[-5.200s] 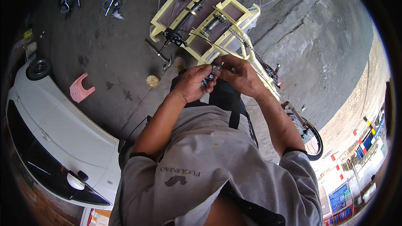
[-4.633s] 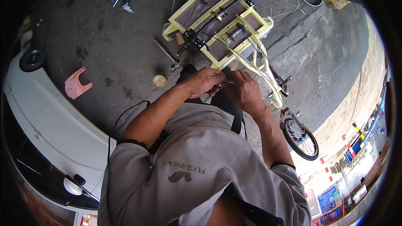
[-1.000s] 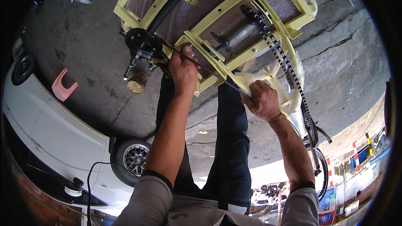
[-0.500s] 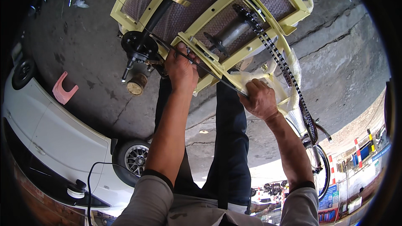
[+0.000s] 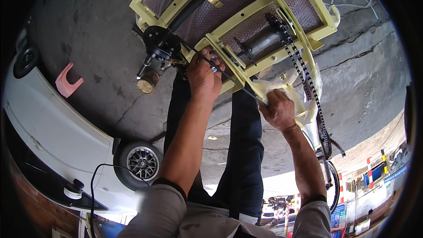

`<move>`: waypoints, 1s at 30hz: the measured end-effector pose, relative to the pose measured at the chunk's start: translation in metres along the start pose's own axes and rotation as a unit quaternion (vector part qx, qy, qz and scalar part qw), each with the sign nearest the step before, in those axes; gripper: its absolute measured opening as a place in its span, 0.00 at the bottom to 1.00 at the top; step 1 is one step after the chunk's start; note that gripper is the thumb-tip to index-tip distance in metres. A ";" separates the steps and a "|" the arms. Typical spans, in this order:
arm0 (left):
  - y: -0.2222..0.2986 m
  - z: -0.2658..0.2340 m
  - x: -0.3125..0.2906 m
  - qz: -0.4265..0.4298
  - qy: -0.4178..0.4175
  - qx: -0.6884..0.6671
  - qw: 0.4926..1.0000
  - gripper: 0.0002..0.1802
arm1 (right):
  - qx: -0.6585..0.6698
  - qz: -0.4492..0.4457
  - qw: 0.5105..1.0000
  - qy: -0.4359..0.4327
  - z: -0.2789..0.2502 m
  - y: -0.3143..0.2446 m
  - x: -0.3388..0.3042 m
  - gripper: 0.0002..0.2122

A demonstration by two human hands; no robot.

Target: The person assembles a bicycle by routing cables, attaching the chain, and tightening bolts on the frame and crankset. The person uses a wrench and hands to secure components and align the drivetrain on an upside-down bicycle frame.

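Note:
A thin black cable [image 5: 240,83] slants across the front of a cream-painted metal frame [image 5: 211,39], from beside a black round hub [image 5: 162,43] down to my right hand [image 5: 279,109]. That hand is closed round the cable's lower right stretch. My left hand [image 5: 205,77] is closed at the frame's near corner, with a small shiny metal part [image 5: 213,58] between its fingers; the part's exact kind is hidden. The cable passes over the left fingers. A drive chain [image 5: 310,83] hangs from a sprocket [image 5: 277,24] on the frame's axle tube [image 5: 260,42], right of both hands.
Bubble wrap [image 5: 304,11] covers the frame's panels. Below the hub is a round rusty metal end [image 5: 147,83]. A white car [image 5: 66,145] stands at the left, near a pink plastic piece [image 5: 68,80] on the concrete floor [image 5: 110,39]. A spoked wheel [image 5: 337,185] is at lower right.
The view has shifted, so the frame and hub sit farther right and lower. My hands are slightly closer together; both keep their grip.

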State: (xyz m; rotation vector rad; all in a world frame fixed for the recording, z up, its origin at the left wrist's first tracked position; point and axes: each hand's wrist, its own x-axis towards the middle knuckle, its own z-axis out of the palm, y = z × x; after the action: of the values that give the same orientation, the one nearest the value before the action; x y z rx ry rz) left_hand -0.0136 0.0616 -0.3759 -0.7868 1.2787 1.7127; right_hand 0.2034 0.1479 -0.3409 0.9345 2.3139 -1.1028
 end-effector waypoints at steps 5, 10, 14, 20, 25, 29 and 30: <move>-0.001 0.000 -0.005 0.011 -0.004 0.022 1.000 0.10 | -0.006 -0.032 0.999 0.036 0.005 0.001 0.000 0.12; -0.009 0.000 0.002 0.036 0.018 0.043 0.998 0.09 | -0.008 -0.034 0.999 0.030 0.007 0.001 0.000 0.12; -0.014 0.001 0.009 0.058 0.035 0.073 0.995 0.09 | -0.007 -0.044 0.999 0.025 0.006 0.002 0.002 0.11; -0.019 -0.008 0.010 0.072 -0.017 0.093 0.993 0.09 | -0.018 -0.053 0.998 0.022 0.006 0.001 0.003 0.11; -0.018 -0.008 0.009 0.080 -0.032 0.130 0.988 0.09 | -0.024 -0.048 0.998 0.014 0.005 0.000 0.002 0.12; -0.009 -0.003 0.009 0.040 -0.002 0.185 0.982 0.11 | -0.010 -0.059 0.998 0.029 0.005 -0.001 0.003 0.13; -0.006 -0.002 0.009 0.039 0.002 0.181 0.983 0.11 | -0.005 -0.060 0.998 0.030 0.005 -0.001 0.003 0.14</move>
State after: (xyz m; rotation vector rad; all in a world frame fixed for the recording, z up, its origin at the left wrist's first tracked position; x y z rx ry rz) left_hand -0.0125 0.0630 -0.3869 -0.5316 1.5844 1.4751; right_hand 0.2011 0.1449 -0.3451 0.8468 2.4502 -1.1226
